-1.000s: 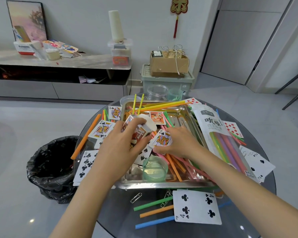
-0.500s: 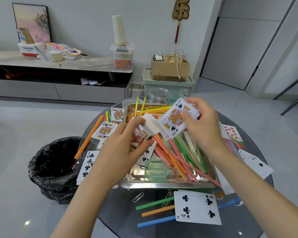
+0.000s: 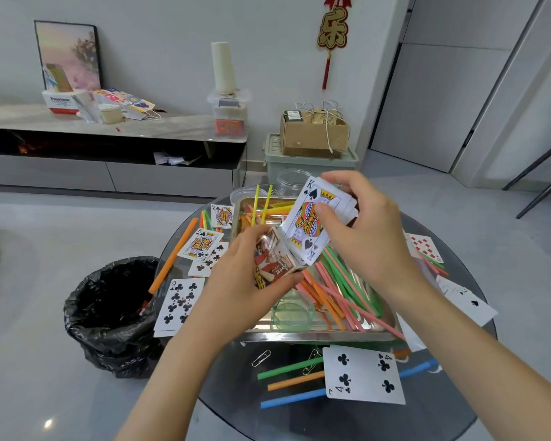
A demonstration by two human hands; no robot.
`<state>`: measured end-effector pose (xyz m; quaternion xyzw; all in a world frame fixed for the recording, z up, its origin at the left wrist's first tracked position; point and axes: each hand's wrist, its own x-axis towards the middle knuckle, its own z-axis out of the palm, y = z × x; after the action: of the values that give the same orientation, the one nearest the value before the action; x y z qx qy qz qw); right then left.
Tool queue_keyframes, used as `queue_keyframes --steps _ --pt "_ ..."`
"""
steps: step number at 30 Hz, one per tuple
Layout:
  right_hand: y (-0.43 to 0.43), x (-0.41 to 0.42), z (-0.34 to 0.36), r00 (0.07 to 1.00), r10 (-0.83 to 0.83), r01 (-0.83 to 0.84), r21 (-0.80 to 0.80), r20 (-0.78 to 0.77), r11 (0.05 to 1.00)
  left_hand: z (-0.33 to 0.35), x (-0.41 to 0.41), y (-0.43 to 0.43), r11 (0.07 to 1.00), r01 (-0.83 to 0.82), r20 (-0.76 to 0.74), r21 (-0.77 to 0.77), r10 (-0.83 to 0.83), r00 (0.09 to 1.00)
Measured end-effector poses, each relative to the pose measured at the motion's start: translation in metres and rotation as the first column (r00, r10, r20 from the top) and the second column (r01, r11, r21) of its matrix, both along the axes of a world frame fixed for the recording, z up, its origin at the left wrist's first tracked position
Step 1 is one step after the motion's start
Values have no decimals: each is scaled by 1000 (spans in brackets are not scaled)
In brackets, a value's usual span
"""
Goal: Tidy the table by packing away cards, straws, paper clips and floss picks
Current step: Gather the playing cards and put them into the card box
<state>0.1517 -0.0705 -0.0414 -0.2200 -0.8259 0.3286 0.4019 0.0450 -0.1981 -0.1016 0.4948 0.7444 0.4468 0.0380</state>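
Our left hand (image 3: pixel 236 281) grips the card box (image 3: pixel 272 261) while our right hand (image 3: pixel 363 237) pinches the cards (image 3: pixel 312 224) above the tray (image 3: pixel 315 335); misaligned, they could spill.

You've got a small stack of cards (image 3: pixel 312 224) raised above the steel tray, king of spades on top, tilted — its lower corner touching the open card box (image 3: pixel 272 261). Pink, orange and green straws (image 3: pixel 341 291) lie heaped in the tray; a four of clubs (image 3: pixel 363 375) lies face up over three straws near two paper clips (image 3: pixel 261 358).
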Motion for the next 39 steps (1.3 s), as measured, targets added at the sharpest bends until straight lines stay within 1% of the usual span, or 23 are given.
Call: queue_keyframes --steps 4,7,11,15,17,22,27,30,33,37,39 --pt "-2 1 0 996 58 -55 -40 62 998 0 0 0 1000 -4 3 24 4 1000" --pt "-5 3 5 998 54 -53 -57 11 997 -1 0 1 999 4 8 33 -5 1000" --pt "-10 -2 1 999 8 -9 -17 -37 1000 -1 2 3 998 5 27 59 -7 1000" --pt "-11 -5 -5 992 -22 30 65 -124 997 -1 5 4 996 11 30 83 -13 999" --pt "-14 -6 -9 981 -28 46 87 -194 995 -2 7 5 995 6 17 97 -8 1000" --pt "-20 -10 -22 923 -117 146 52 -367 988 -4 10 9 996 14 -26 91 -12 1000" --pt "-17 -20 -27 868 -167 236 91 -468 968 -4 11 9 994 14 -55 107 -8 998" --pt "-15 -26 -26 829 -185 265 79 -528 961 -5 14 10 995 6 -51 97 -1 999" --pt "-12 -27 -18 816 -138 181 22 -561 983 -4 16 10 995 14 -29 103 -11 1000" --pt "-13 -28 -9 855 -30 -35 -115 -518 993 -2 15 8 991 5 41 135 -10 999" --pt "-12 -28 -5 877 -4 -85 -165 -480 983 1 15 7 990 19 68 139 -28 997"
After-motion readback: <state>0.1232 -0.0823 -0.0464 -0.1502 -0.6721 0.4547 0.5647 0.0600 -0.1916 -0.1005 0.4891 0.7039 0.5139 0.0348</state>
